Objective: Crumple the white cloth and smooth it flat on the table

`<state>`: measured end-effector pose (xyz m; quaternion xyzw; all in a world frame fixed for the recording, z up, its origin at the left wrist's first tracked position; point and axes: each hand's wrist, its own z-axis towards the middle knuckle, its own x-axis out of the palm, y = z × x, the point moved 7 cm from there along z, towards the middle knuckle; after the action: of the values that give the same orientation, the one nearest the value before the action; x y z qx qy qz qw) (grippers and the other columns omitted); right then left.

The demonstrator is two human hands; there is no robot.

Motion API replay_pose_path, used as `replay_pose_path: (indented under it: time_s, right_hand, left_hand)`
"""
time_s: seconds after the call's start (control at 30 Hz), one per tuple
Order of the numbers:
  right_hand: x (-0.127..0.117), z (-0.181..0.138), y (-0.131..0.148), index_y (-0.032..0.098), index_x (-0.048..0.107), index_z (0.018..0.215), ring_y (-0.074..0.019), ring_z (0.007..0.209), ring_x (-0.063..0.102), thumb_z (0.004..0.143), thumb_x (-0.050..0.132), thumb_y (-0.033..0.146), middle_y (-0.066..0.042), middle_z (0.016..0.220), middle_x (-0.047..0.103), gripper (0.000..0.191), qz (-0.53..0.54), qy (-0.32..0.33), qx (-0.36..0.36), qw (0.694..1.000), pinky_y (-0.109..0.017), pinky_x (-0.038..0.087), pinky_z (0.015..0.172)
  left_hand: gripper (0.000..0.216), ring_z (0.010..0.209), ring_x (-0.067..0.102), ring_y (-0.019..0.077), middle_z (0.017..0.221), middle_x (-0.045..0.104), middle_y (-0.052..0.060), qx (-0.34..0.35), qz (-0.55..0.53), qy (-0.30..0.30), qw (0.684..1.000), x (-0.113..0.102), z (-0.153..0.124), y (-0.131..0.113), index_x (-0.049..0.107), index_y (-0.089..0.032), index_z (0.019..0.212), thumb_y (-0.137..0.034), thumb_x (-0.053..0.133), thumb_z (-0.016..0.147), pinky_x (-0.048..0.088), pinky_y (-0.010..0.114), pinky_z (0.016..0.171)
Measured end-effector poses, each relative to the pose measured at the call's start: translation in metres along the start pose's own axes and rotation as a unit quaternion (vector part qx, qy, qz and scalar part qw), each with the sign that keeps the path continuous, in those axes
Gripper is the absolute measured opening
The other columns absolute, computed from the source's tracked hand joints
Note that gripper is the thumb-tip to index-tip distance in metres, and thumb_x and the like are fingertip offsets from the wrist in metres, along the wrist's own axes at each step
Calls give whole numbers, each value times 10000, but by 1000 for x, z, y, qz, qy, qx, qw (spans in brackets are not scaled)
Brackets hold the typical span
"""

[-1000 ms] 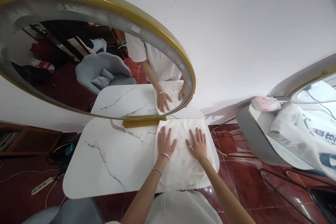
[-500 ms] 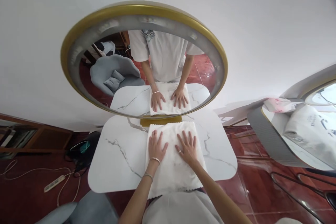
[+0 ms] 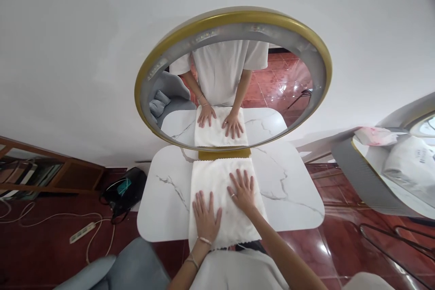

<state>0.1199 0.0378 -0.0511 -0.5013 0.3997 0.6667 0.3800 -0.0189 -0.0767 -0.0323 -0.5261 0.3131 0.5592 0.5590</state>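
A white towel [image 3: 222,186] with scalloped edges lies flat over the middle of the marble-patterned table [image 3: 163,208], its near edge reaching my body. My left hand [image 3: 206,219] rests palm down on the towel's lower left, fingers spread, with bracelets at the wrist. Farther up and to the right, my right hand [image 3: 243,190] also lies flat on the cloth, fingers apart, a ring on one finger. Neither hand grips anything. Both hands and the towel are reflected in the round gold-framed mirror [image 3: 234,81] behind.
At right, a second table [image 3: 356,181] holds a tissue pack [image 3: 375,136] and a folded white cloth bundle [image 3: 411,163]. A black bag [image 3: 124,190] and a power strip [image 3: 82,232] lie on the red floor at left. A grey chair [image 3: 132,267] stands near front left.
My left hand has slid down the towel towards me, while my right hand stays in about the same spot. The view has shifted, so the mirror and table appear farther right.
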Motion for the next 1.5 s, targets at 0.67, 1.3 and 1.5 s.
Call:
replay_pose_path:
  time_s: [0.67, 1.3, 1.5]
  right_hand:
    - [1, -14, -33, 326, 340, 1437, -301, 1441, 58, 932, 358, 449, -24, 1536, 270, 519, -25, -29, 65, 997, -562, 130, 1115]
    - [32, 1, 123, 342, 174, 1483, -318, 1440, 60, 949, 370, 421, -48, 1573, 122, 574, 53, 1, -54, 997, -591, 88, 1111]
    - [24, -6, 122, 329, 302, 1451, -299, 1437, 102, 943, 411, 363, -47, 1551, 219, 520, 59, 0, -108, 992, -560, 126, 1124]
  left_hand:
    - [602, 1409, 226, 298, 1537, 261, 81, 162, 7, 65, 985, 13, 2, -17, 329, -350, 1431, -480, 501, 869, 61, 554, 1127]
    - [488, 1393, 281, 254, 1514, 319, 66, 86, 67, 39, 993, -35, -26, 123, 428, -335, 1382, -380, 451, 897, 128, 498, 1131]
    - [451, 1394, 281, 256, 1513, 320, 72, 76, 59, 31, 995, -37, -29, 125, 462, -314, 1361, -361, 430, 914, 152, 508, 1125]
